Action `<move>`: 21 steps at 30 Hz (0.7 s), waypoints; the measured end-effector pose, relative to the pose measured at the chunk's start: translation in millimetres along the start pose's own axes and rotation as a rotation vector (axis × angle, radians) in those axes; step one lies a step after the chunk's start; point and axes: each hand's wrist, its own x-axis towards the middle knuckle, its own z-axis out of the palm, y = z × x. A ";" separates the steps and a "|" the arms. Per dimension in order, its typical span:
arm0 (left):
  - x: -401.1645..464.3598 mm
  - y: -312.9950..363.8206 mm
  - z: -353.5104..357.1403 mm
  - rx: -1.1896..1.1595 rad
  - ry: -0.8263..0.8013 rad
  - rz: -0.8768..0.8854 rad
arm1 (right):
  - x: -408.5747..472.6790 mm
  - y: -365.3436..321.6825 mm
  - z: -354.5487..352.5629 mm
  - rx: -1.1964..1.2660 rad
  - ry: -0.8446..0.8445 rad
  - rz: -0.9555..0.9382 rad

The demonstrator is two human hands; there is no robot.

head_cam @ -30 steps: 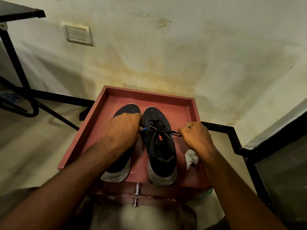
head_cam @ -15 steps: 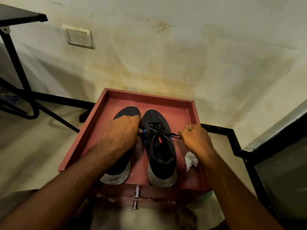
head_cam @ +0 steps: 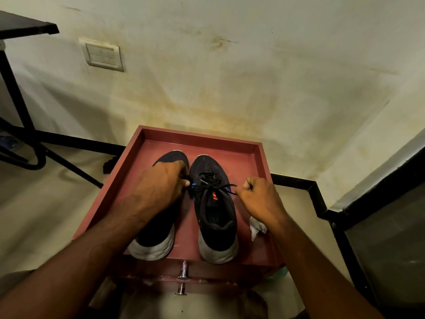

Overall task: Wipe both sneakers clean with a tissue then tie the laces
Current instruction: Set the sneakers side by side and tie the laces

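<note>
Two dark sneakers with pale soles stand side by side, toes away from me, in a reddish-brown tray (head_cam: pixel 202 139). My left hand (head_cam: pixel 158 187) lies over the left sneaker (head_cam: pixel 154 245) and pinches one end of the black lace (head_cam: pixel 213 186) of the right sneaker (head_cam: pixel 216 217). My right hand (head_cam: pixel 259 199), a fist to the right of that shoe, grips the other lace end. The lace runs taut across the shoe's tongue between both hands. A crumpled white tissue (head_cam: pixel 256 227) lies in the tray under my right wrist, partly hidden.
The tray sits on a reddish cabinet with metal knobs (head_cam: pixel 182 276) at its front. A stained wall with a switch plate (head_cam: pixel 103 55) rises behind. A black table frame (head_cam: pixel 20 116) stands at left, and a black-edged step (head_cam: pixel 322 203) at right.
Both hands have stayed at the right sneaker's lace, holding it stretched. My right hand has shifted slightly outward. The view has dropped a little.
</note>
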 end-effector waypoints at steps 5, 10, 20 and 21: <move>-16.8 -7.6 -21.3 -0.188 0.096 0.103 | -11.0 0.1 -14.2 0.075 0.018 -0.109; -46.8 -25.9 -35.8 -0.256 0.140 0.105 | -32.8 -10.5 -23.7 0.278 0.078 -0.241; -139.8 -55.1 -25.7 -0.348 -0.231 -0.028 | -111.7 -0.8 -29.3 -0.086 -0.230 -0.513; -140.3 -54.2 -24.0 -0.338 -0.233 -0.023 | -116.5 0.0 -29.6 -0.116 -0.247 -0.503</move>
